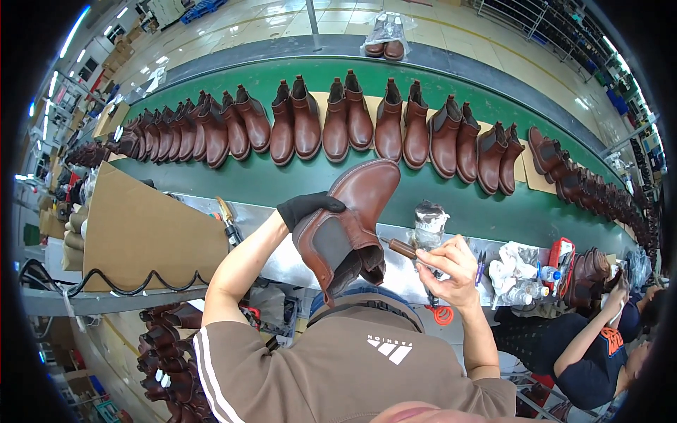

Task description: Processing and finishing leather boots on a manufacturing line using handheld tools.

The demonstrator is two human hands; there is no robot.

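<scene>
My left hand, in a black glove, grips a brown leather ankle boot with dark elastic side panels. The boot is tilted, toe up and away from me, its ankle opening toward my body. Between the thumb and fingers of my bare right hand is a slim tool with a brown handle and a thin tip. That tip points left, at or very close to the boot's shaft; whether it touches I cannot tell.
Rows of similar boots line the green conveyor belt. A cardboard sheet stands at left. A plastic-wrapped jar, crumpled white cloth and plastic bottles lie at right. Another person works at far right.
</scene>
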